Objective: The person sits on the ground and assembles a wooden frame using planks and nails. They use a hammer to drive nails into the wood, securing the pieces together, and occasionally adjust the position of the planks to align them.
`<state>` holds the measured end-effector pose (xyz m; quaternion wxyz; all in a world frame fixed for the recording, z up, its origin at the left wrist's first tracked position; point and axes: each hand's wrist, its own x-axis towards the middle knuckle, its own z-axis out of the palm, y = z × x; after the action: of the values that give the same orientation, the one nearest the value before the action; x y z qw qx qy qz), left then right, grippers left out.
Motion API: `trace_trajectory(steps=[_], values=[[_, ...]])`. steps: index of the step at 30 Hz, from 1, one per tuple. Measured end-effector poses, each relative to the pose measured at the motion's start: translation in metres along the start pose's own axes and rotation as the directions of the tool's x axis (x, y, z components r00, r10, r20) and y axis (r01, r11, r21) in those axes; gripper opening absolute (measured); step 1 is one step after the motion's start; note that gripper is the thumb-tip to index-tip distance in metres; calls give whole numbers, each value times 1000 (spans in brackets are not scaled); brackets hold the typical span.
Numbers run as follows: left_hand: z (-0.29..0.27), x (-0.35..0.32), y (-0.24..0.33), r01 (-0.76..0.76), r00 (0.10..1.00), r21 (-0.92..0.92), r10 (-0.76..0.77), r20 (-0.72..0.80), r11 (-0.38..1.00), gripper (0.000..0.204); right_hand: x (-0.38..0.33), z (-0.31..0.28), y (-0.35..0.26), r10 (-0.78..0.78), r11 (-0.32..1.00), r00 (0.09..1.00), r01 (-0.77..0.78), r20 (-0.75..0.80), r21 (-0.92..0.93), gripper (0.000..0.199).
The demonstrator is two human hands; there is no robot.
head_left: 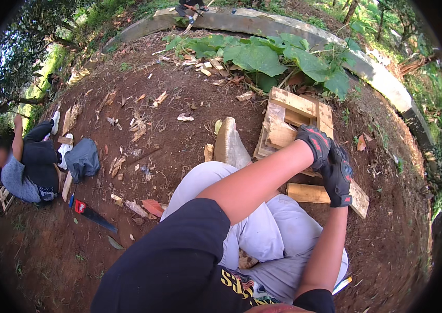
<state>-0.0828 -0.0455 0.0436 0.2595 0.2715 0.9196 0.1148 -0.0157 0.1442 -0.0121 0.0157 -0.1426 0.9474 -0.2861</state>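
Note:
My hands meet in front of my knees, both in black work gloves with red marks. The fingers of my left hand are curled, beside a stack of short wooden boards. Against it presses my right hand, closed, its fingertips hidden at the left glove. Whatever lies between them, if anything, cannot be made out. Under and beside the hands lie a pale wooden plank and the end of another board on the soil. My legs in light grey trousers are folded close below.
A handsaw with a red handle lies at the left. Near it a co-worker sits by a dark plastic bag. Wood scraps litter the soil. Broad-leaved plants and a low concrete wall stand beyond; another person is there.

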Motion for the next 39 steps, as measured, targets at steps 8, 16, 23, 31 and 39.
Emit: trace_trajectory(steps=[8, 16, 23, 31, 39], values=[[-7, 0, -10, 46, 999, -31, -46, -14, 998, 75, 6, -5, -10, 12, 1000, 1000, -12, -13, 3, 53], [-6, -5, -11, 60, 998, -30, -59, 14, 998, 63, 5, 2, -10, 47, 996, 998, -42, 52, -83, 59], [1, 12, -5, 96, 995, -13, -97, -32, 995, 61, 18, 1, -17, 55, 995, 998, -51, 40, -81, 54], [-47, -9, -41, 103, 988, 53, -108, 107, 993, 98, 30, -12, -24, 43, 999, 997, -44, 58, 8, 56], [-29, 6, -39, 50, 999, 49, -49, -23, 998, 77, 15, -10, -16, 114, 993, 992, -113, 52, -29, 66]])
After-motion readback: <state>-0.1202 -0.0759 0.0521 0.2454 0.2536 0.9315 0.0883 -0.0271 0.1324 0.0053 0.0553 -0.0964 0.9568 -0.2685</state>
